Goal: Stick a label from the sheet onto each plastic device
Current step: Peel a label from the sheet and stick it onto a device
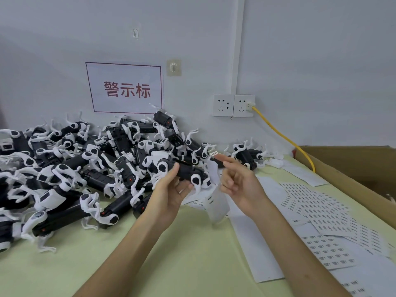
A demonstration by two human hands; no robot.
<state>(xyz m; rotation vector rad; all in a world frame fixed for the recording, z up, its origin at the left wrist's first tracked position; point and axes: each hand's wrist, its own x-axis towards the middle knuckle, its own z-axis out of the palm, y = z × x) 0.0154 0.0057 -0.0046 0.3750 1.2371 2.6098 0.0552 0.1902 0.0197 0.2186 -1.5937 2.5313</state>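
1. Head view, containers: a cardboard box stands along the table's right edge. From your angle only its brown wall and flap show, so its contents cannot be told.
2. Your left hand is raised above the middle of the table, palm up, thumb and fingers curled round a plastic device that lies crosswise in the grip.
3. That device has a black barrel-like body with white curved arms and round black-and-white joints at its ends.
4. Your right hand hovers just right of the device, forefinger stretched towards it and the other fingers loosely bent. A small white label with dark print clings to the forefinger's tip.
5. A heap of like devices fills the table's far-left corner and left side.
6. Label sheets printed with rows of small dark marks lie overlapping by the right edge, near the box.
7. A blurred white sheet hangs below your hands; whether either hand holds it cannot be told.
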